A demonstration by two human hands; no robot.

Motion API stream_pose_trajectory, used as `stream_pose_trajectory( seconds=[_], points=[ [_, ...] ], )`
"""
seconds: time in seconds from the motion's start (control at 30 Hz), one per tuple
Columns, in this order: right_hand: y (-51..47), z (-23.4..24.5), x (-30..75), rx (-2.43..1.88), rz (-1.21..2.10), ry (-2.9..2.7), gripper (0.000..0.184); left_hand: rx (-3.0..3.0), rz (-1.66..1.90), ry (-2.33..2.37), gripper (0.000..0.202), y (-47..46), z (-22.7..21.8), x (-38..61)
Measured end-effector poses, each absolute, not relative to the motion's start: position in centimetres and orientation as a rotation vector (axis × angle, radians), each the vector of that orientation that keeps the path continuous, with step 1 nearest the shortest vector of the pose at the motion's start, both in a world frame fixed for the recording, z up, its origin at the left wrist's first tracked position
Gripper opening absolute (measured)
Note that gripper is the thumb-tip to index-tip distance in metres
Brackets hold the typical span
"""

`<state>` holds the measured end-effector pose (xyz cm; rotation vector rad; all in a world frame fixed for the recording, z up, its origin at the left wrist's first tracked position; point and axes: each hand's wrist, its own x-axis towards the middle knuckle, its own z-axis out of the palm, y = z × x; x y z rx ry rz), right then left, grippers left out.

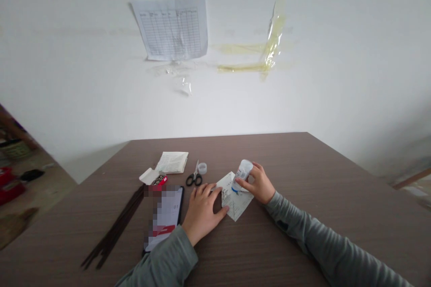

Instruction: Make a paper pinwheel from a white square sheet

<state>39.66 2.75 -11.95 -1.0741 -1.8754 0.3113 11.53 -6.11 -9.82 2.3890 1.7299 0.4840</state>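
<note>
My right hand (262,184) is wrapped round a small translucent glue bottle (244,170), tipped over with its blue end down at the paper. Beneath it lies a folded, printed piece of paper (235,210) in a diamond shape on the table. My left hand (204,210) rests with fingers spread, its thumb and fingertips at the paper's left edge. Black-handled scissors (194,178) and a small clear round cap (202,168) lie just beyond the left hand. The bottle's tip is partly hard to make out against the paper.
Left of my left hand lies a phone (167,215), partly blurred out. Dark thin sticks (117,228), an open red-and-white box (158,179) of small items and a stack of folded paper (172,162) are on the brown table (296,161). A wall stands behind.
</note>
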Motion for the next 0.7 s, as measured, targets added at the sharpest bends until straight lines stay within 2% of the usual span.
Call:
stream_pose_trajectory(
  seconds=[0.33,0.7],
  points=[
    [2.4,-12.3,38.8,-1.029,0.112,-2.01,0.032,2.354,0.393,1.719,0.059,-6.2,-8.6,11.9],
    [2.4,-11.9,38.4,-1.019,0.192,-2.032,0.035,2.4,0.465,1.752,0.054,-6.4,-9.0,12.3]
  ],
)
